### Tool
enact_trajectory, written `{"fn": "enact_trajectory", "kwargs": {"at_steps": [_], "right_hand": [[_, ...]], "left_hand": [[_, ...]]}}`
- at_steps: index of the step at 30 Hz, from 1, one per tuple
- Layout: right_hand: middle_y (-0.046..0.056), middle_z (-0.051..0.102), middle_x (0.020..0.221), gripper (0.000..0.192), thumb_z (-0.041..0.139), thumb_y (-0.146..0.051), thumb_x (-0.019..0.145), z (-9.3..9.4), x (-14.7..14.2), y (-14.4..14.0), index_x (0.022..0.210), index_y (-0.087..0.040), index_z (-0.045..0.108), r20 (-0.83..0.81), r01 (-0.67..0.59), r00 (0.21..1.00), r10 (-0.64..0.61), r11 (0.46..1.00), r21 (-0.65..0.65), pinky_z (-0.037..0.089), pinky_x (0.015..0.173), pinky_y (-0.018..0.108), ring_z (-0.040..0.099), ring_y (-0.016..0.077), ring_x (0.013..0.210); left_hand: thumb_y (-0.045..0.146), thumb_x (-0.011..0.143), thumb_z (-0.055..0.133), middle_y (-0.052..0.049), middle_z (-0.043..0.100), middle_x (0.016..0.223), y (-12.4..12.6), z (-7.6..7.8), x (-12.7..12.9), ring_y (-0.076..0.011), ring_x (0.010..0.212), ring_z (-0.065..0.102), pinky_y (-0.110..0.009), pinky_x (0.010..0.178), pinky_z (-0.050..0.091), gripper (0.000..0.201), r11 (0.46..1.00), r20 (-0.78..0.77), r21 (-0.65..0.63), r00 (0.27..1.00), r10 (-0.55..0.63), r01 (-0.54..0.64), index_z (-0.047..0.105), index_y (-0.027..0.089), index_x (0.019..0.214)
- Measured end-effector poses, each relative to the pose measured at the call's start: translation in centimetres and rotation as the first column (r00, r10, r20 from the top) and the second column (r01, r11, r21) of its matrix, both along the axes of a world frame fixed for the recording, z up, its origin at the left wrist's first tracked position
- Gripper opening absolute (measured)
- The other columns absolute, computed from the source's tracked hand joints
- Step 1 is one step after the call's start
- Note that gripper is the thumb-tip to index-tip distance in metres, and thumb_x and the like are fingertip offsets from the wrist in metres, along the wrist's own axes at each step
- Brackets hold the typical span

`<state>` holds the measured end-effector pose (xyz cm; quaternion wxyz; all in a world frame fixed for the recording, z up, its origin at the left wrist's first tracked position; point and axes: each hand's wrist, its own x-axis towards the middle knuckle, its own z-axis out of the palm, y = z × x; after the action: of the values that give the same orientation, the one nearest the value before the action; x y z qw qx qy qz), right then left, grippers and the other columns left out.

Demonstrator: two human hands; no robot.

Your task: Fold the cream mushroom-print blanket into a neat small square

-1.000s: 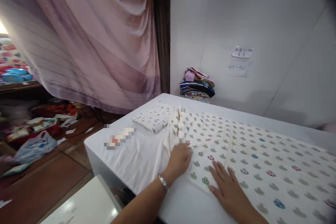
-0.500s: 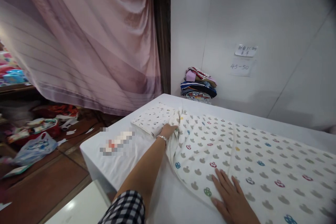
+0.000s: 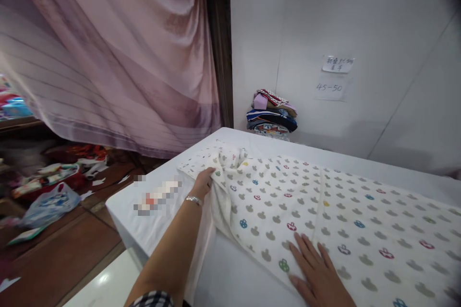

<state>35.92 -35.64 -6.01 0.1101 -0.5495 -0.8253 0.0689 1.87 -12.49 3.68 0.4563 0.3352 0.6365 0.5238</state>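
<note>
A white cloth [image 3: 277,201] printed with grey shapes and coloured mushroom-like figures lies across the table. At its left end my left hand [image 3: 204,182] pinches the cloth's edge, which is pulled out into a fold. Under and beyond that fold shows a paler piece [image 3: 194,159] with small dark marks; I cannot tell whether it belongs to the same cloth. My right hand [image 3: 317,271] rests flat on the near part of the cloth, fingers spread.
The white table [image 3: 158,230] has a blurred-out patch [image 3: 158,196] on its left. Behind it stands a stack of folded fabrics [image 3: 272,112] against the wall. A pink curtain [image 3: 144,57] hangs at left, above a floor with a plastic bag [image 3: 50,204] and clutter.
My left hand has moved left, drawing the cloth's edge with it over the paler piece. My right hand has stayed in place on the cloth.
</note>
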Motion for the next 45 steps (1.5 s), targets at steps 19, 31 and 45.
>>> {"fn": "enact_trajectory", "kwargs": {"at_steps": [19, 31, 45], "right_hand": [[-0.002, 0.021, 0.147, 0.056, 0.038, -0.051, 0.089, -0.2, 0.1, 0.1, 0.14, -0.039, 0.021, 0.018, 0.012, 1.0, -0.013, 0.999, 0.044, 0.027, 0.106, 0.055, 0.027, 0.0296, 0.133], [-0.005, 0.024, 0.146, 0.055, 0.038, -0.053, 0.088, -0.3, 0.0, 0.1, 0.139, -0.04, 0.022, 0.027, 0.044, 0.999, -0.045, 0.998, 0.043, 0.03, 0.105, 0.053, 0.031, 0.0301, 0.131], [0.004, 0.054, 0.125, 0.072, 0.042, -0.054, 0.084, -0.2, -0.2, 1.3, 0.145, -0.024, 0.017, 0.303, -0.182, 0.953, -0.021, 0.76, 0.624, 0.05, 0.075, 0.037, 0.062, 0.0241, 0.101]], "left_hand": [[0.02, 0.058, 0.064, -0.008, 0.064, 0.071, -2.2, 0.5, -6.2, -0.0237, 0.073, 0.062, -0.032, 0.065, 0.048, 0.023, 0.991, -0.284, 0.03, 0.949, 0.136, -0.133, 0.058, 0.016, 0.08], [0.044, 0.085, 0.043, -0.015, 0.051, 0.128, 4.3, 4.2, -0.9, -0.0279, 0.118, 0.045, -0.038, 0.096, 0.035, 0.049, 0.975, -0.969, 0.0, 0.24, -0.055, 0.222, 0.048, 0.014, 0.124], [0.024, 0.079, 0.051, -0.014, 0.065, 0.102, 8.8, 4.2, 3.4, -0.0283, 0.1, 0.058, -0.036, 0.08, 0.041, 0.024, 0.951, -0.972, -0.123, 0.161, -0.174, 0.283, 0.062, 0.018, 0.1]]}}
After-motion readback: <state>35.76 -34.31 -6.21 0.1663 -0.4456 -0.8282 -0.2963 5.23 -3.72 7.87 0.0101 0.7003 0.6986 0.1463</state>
